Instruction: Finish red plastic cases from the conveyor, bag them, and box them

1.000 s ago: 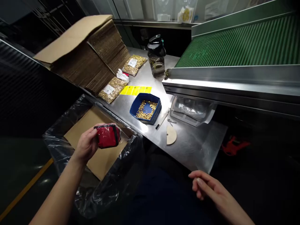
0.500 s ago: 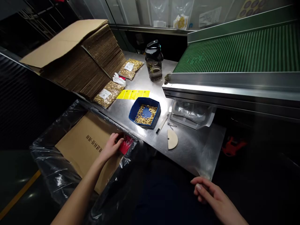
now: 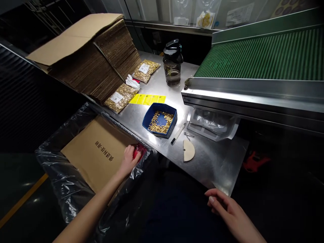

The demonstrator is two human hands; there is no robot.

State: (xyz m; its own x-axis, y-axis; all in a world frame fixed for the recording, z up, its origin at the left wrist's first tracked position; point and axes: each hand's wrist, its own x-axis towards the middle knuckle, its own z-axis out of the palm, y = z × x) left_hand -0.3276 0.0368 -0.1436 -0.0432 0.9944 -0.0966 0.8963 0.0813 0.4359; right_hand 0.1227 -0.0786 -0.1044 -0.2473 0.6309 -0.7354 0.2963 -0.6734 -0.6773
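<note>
My left hand point(image 3: 130, 159) is closed at the inner right corner of a lined box, its fingers and thumb on a shiny red piece point(image 3: 143, 152). What kind of thing that is, I cannot make out. Below the hand lies a flat brown cardboard sheet point(image 3: 93, 152) with printed characters. Black plastic film point(image 3: 63, 184) lines the box. My right hand point(image 3: 224, 207) hovers off the table's front edge, fingers loosely bent and thumb apart, with nothing visible in it. On the metal table point(image 3: 210, 162) stands a blue tray point(image 3: 173, 125) of small brass-coloured parts.
Stacked cardboard point(image 3: 111, 57) stands at the back left beside bags of gold parts point(image 3: 121, 98). A yellow label strip point(image 3: 149, 99), a water jug point(image 3: 172, 67), a cutter knife point(image 3: 178, 134) and a cream half-disc point(image 3: 188, 151) lie about. A green conveyor point(image 3: 255, 57) juts in from the right.
My left hand has closed further over the red piece in the corner, covering more of it. My right hand has barely moved. The whole view has shifted slightly.
</note>
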